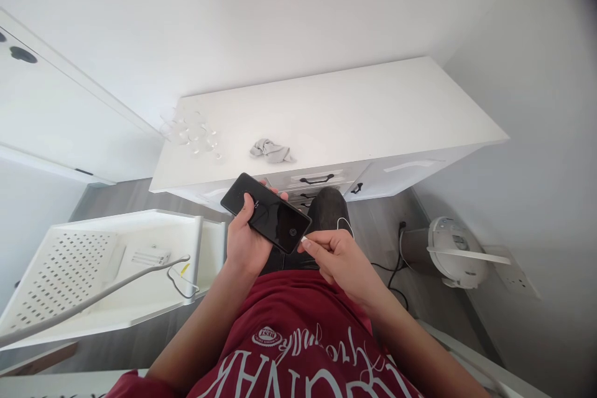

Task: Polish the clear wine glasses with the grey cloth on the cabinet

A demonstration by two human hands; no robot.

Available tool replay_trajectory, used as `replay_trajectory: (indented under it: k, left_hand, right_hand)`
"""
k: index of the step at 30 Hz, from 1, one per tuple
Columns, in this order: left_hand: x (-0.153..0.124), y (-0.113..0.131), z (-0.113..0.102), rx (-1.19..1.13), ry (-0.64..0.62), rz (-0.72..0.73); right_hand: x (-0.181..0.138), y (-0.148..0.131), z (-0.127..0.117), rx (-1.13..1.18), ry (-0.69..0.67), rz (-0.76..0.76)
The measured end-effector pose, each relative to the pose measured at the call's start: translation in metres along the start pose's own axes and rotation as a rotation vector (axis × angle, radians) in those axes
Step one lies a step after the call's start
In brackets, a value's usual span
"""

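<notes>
A black smartphone lies tilted across my left hand, the thumb on its screen and the fingers wrapped round the far edge. Its dark screen shows a small round mark near the lower end. At that end my right hand pinches the white plug of a charging cable against or very near the phone's bottom edge. Whether the plug sits inside the port cannot be made out. A thin white cord loops up behind my right hand, over my dark trouser leg.
Ahead stands a white cabinet with black handles, bearing a crumpled grey cloth and a cluster of clear bubble-like spheres. At left, a white cart holds a white power bank. A rice cooker is at right.
</notes>
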State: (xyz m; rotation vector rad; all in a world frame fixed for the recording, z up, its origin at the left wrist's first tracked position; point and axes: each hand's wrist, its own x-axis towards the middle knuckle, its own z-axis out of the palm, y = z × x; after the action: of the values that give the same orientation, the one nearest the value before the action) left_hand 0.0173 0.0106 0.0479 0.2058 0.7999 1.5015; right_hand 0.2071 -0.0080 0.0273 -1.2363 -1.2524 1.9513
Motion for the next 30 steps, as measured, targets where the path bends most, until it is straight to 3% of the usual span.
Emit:
replay_trajectory:
  k: [6, 10, 15, 18, 22, 30]
  left_hand:
    - [-0.006, -0.008, 0.003, 0.044, -0.03, -0.057]
    - [-0.011, -0.01, 0.005, 0.055, -0.016, -0.057]
    - [-0.015, -0.002, 0.015, 0.034, -0.154, 0.02]
    - [-0.015, 0.003, 0.022, 0.012, -0.243, -0.01]
    - [-0.015, 0.005, 0.026, -0.006, -0.266, -0.114]
    - [-0.019, 0.002, 0.029, -0.058, -0.29, -0.256]
  right_hand:
    - [-0.009, 0.01, 0.022, 0.105, -0.049, 0.027]
    - [-0.015, 0.021, 0.04, 0.233, 0.022, -0.011]
    - [-0.013, 0.03, 0.047, 0.355, -0.006, -0.04]
    - [-0.014, 0.029, 0.043, 0.269, -0.018, -0.065]
    - [-0.018, 0.023, 0.039, 0.07, 0.015, -0.13]
    - [-0.014, 0.023, 0.042, 0.031, 0.029, -0.061]
